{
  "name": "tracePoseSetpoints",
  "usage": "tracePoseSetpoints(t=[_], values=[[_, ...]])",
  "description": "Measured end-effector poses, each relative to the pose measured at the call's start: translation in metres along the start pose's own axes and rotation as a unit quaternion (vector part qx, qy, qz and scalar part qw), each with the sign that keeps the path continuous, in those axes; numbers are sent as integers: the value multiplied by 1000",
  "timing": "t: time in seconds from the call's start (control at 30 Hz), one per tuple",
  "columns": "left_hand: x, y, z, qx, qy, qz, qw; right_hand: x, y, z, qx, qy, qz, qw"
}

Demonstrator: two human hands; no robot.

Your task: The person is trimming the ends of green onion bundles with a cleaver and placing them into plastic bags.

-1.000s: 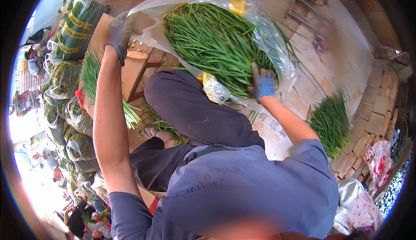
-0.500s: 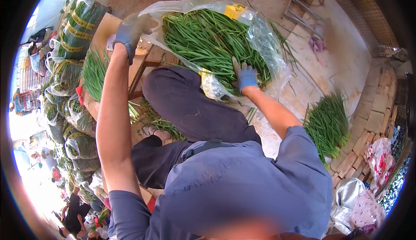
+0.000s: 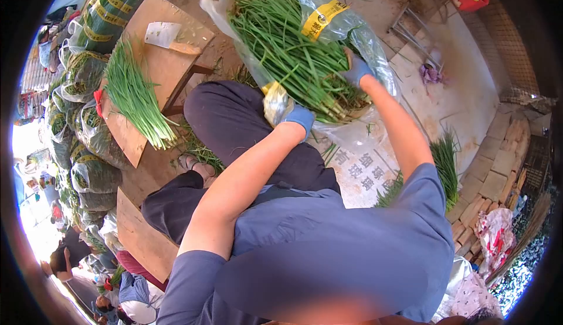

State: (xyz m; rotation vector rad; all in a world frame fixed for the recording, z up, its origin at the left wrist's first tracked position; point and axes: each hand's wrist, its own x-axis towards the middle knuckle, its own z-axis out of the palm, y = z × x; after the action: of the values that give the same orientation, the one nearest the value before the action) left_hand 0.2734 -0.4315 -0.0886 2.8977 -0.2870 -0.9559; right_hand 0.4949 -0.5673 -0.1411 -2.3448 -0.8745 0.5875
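Observation:
A clear plastic bag (image 3: 381, 49) with yellow printed bands lies open before my knee, filled with long garlic chives (image 3: 287, 43). Their pale cut ends point to the near right. My left hand (image 3: 300, 118), in a blue-grey glove, is closed on the bag's near edge beside a crumpled yellow band; its fingertips are partly hidden. At the right side of the bag's mouth, my gloved right hand (image 3: 355, 70) curls against the chives, fingers partly out of sight among them. A cleaver (image 3: 164, 36) with a wooden handle and a loose chive bundle (image 3: 132, 90) rest on a wooden board (image 3: 190, 23).
Several packed bags of chives (image 3: 97, 184) are stacked along the left. More loose chives (image 3: 446, 164) lie on the floor at right, near a brick edge (image 3: 492, 172). A metal frame (image 3: 413, 35) stands at the back right. Other people (image 3: 67, 252) are at the lower left.
My left hand has come from over the cleaver on the board to the bag's near edge. My right hand has moved up and right, and the bag and chives have shifted and turned.

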Motion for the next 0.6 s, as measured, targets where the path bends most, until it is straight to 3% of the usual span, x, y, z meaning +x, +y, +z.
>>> tracePoseSetpoints(t=[0.03,0.13,0.23,0.33,0.37,0.5,0.6], values=[[1,1,-2,-1,-95,-16,995,-13,-6,4,-18,-2,23,1000],[9,-14,43,-49,16,60,997,-48,-52,11,-71,16,91,993],[-17,-14,15,7,-56,90,994,-81,-52,44,-203,182,-34,961],[-28,-10,6,3,-26,61,998,-120,-55,49,-223,197,-132,945],[-28,-11,6,6,-17,64,998,-128,-55,54,-244,199,-172,933],[-32,-7,5,17,-3,78,997,-112,-42,61,-255,96,-10,962],[-36,-9,9,5,20,73,997,-106,-30,83,-293,69,-27,953]])
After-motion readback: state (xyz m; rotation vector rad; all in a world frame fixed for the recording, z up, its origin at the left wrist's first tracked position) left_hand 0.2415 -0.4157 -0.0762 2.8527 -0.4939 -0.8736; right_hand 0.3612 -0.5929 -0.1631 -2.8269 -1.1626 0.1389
